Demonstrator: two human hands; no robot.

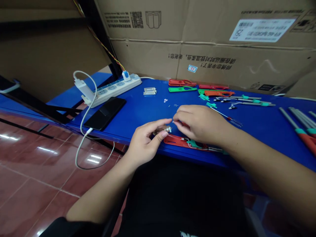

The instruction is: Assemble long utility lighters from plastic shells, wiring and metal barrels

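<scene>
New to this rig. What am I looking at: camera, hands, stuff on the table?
No machine here: these are a person's two bare hands, filmed by one head-worn camera looking forward and down. The left hand holds a small metallic part. The right hand is pinched close by; anything in its fingertips is too small to identify. On the blue table lie an open red casing with wires, more colored casings farther back, a phone and a power strip.

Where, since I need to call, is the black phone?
In the head view, the black phone lies on the blue table, left of the left hand and beside the white power strip.
</scene>
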